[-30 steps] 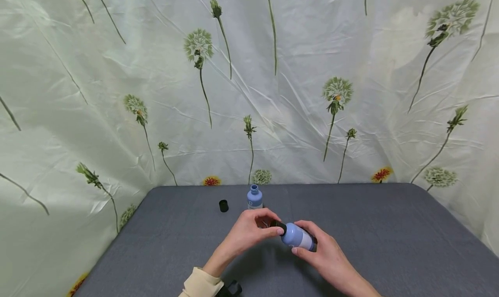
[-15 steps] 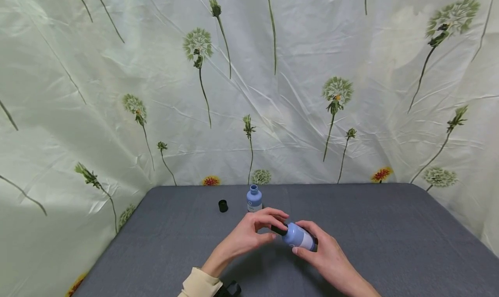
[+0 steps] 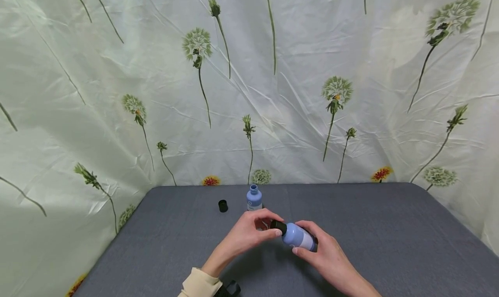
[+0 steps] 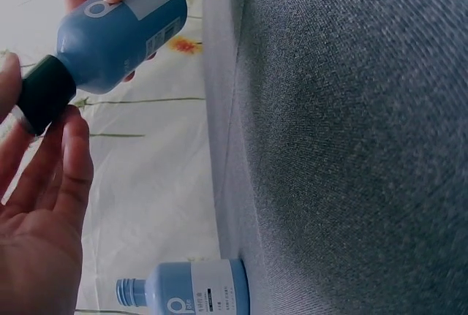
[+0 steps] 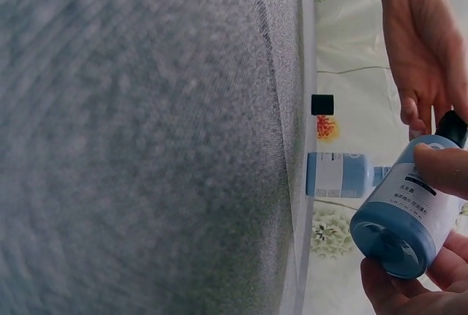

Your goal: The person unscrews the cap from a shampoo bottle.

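Blue bottle [image 3: 298, 237] with white label, tilted, gripped by right hand [image 3: 325, 256], left hand [image 3: 245, 236] fingers pinching its black cap [image 3: 278, 226]

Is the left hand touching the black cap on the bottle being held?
Touching. In the left wrist view the left hand's fingers lie against the black cap of the held bottle; the head view shows the thumb on it too.

A grey cloth-covered table [image 3: 390, 236] carries 1 uncapped blue bottle [image 3: 254, 199], upright, and 1 black cap [image 3: 223, 206] near it.
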Demonstrator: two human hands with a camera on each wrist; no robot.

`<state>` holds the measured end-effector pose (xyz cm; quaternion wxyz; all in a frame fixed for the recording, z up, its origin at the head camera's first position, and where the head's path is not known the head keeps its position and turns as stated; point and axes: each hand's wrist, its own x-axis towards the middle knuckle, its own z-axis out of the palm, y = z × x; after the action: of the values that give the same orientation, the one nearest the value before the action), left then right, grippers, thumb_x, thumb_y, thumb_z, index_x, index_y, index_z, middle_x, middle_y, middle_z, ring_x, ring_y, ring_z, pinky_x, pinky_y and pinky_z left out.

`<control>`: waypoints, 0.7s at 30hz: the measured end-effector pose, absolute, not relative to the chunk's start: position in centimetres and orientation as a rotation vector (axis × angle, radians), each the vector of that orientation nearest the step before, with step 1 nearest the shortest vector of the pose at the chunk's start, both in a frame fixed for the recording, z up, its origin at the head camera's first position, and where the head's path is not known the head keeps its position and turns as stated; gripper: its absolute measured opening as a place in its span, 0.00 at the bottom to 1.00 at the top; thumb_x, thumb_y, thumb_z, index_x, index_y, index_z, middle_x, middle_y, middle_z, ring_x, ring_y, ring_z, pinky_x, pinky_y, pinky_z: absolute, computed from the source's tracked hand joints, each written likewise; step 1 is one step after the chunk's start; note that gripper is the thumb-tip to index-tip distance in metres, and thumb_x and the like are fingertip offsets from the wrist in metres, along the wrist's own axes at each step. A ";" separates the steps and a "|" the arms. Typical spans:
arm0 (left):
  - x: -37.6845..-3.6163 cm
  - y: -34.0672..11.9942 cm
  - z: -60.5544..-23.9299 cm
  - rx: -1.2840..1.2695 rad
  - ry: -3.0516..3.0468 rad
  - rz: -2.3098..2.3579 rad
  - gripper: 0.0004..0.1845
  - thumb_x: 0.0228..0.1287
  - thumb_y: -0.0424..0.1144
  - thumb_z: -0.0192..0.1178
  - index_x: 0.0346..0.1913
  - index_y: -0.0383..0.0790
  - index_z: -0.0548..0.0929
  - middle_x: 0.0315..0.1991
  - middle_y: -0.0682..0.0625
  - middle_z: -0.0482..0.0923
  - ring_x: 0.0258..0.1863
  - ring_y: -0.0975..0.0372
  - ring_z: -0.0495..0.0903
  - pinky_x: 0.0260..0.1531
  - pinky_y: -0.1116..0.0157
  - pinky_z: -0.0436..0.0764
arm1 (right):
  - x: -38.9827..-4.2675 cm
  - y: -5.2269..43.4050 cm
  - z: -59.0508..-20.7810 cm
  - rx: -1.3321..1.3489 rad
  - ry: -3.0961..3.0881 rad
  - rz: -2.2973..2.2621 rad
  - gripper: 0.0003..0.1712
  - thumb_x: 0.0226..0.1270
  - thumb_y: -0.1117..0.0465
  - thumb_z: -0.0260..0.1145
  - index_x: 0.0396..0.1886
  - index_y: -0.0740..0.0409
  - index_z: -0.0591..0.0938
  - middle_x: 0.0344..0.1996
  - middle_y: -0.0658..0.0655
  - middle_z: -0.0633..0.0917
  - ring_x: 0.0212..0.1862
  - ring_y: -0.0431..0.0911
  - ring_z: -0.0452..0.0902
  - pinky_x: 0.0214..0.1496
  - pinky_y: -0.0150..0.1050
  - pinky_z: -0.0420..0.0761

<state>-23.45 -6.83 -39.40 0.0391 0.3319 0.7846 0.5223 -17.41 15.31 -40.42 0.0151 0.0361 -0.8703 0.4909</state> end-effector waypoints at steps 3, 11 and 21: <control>-23.4 -6.7 -39.4 0.952 2.460 1.588 0.10 0.62 0.49 0.69 0.45 0.53 0.87 0.35 0.57 0.81 0.32 0.63 0.78 0.34 0.64 0.79 | -17.3 15.3 -40.4 0.128 -2.700 1.530 0.30 0.53 0.58 0.79 0.56 0.49 0.79 0.48 0.52 0.81 0.43 0.46 0.75 0.43 0.46 0.75; -23.4 -6.7 -39.6 1.070 2.379 1.575 0.18 0.62 0.45 0.69 0.55 0.56 0.83 0.53 0.60 0.79 0.51 0.65 0.77 0.45 0.60 0.79 | -17.2 15.3 -40.4 0.124 -2.713 1.528 0.30 0.53 0.56 0.79 0.57 0.49 0.79 0.48 0.51 0.81 0.43 0.46 0.74 0.43 0.44 0.74; -23.1 -6.9 -39.0 1.263 2.178 1.635 0.17 0.61 0.17 0.56 0.47 0.34 0.86 0.58 0.45 0.77 0.56 0.55 0.76 0.47 0.62 0.78 | -17.2 15.3 -40.3 0.110 -2.706 1.559 0.31 0.53 0.55 0.78 0.57 0.48 0.78 0.48 0.53 0.80 0.42 0.47 0.74 0.41 0.43 0.74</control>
<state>-23.13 -6.86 -39.01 0.0698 0.4196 0.7237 0.5435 -17.21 15.31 -40.29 0.0082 0.0351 -0.8659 0.4989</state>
